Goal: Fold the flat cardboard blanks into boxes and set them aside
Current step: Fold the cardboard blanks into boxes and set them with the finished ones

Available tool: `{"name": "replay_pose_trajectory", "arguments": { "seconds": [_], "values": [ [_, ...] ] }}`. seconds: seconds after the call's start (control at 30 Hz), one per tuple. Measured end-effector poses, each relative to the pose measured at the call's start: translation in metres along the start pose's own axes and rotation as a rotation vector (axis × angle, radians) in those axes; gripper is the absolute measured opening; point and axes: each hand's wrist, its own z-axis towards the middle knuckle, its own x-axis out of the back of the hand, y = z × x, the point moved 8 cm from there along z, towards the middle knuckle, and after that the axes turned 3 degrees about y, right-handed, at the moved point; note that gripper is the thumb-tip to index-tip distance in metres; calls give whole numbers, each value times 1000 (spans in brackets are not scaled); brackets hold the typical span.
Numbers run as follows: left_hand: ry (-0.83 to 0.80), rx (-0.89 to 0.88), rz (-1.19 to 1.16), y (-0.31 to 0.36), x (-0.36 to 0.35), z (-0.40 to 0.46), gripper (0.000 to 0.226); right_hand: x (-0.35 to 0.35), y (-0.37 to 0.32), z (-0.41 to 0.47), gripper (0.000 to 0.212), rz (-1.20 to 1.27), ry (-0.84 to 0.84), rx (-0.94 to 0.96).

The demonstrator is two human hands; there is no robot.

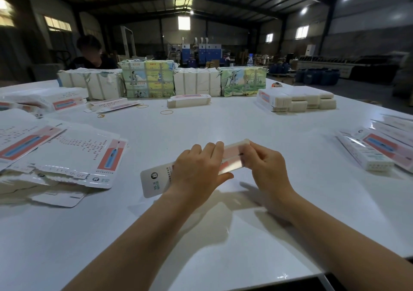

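**White carton held between both hands, mid-table**

White card, glossy, with a pink-red printed panel: that is the box blank (156, 180) I see raised just above the table (223, 234), near its middle. It lies slantwise, the rounded flap end toward the near left, the other end toward the far right.

Left hand (196, 172): fingers curled over the top of the blank's mid-section, thumb under the near edge. It grips the blank.

Right hand (266, 167): fingers bent, fingertips pinching the far-right end of the blank. Motion blur there; I cannot tell how the end flap lies.

Table notes. Flat blanks (73, 156) fanned in a loose heap along the left edge. Folded boxes (366, 154) lying at the right edge. A stack of white bundles (297, 101) toward the far right corner. Wrapped packs (196, 81) in a row along the far edge, a lone box (188, 100) just in front of them. Rubber bands (166, 112) scattered on the far half.

Room: dim warehouse, steel roof, small windows. A second person (89, 52) sits behind the far left packs.
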Motion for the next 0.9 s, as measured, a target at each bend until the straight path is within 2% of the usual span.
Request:
{"name": "replay_pose_trajectory", "arguments": {
  "seconds": [0.07, 0.23, 0.27, 0.33, 0.5, 0.67, 0.73, 0.8, 0.9],
  "values": [
    [-3, -4, -5, 3, 0, 0, 69, 6, 1, 2, 29, 21, 63, -5],
    [-25, -16, 12, 4, -2, -3, 70, 8, -26, -2, 27, -372, 106, 362],
    [-28, -17, 8, 3, -2, -4, 70, 6, -26, -3, 26, -410, 102, 386],
    [-46, 1, -26, 2, -4, -4, 69, 1, -21, -3, 25, -354, 57, 320],
    [-123, 150, -99, -10, -15, -2, 74, -15, -5, -4, 28, -78, -73, 15],
    [-191, 123, -48, -13, -25, -5, 73, -20, -6, -8, 17, -107, -168, 55],
    [-218, 125, -65, -17, -28, -7, 73, -26, -1, -7, 28, -146, -244, 30],
    [-248, 110, -81, -20, -31, -7, 72, -31, 1, -7, 57, -194, -306, 38],
    [-286, 65, -119, -20, -32, -10, 70, -37, -13, -11, 84, -433, -408, 305]
  ]
}}
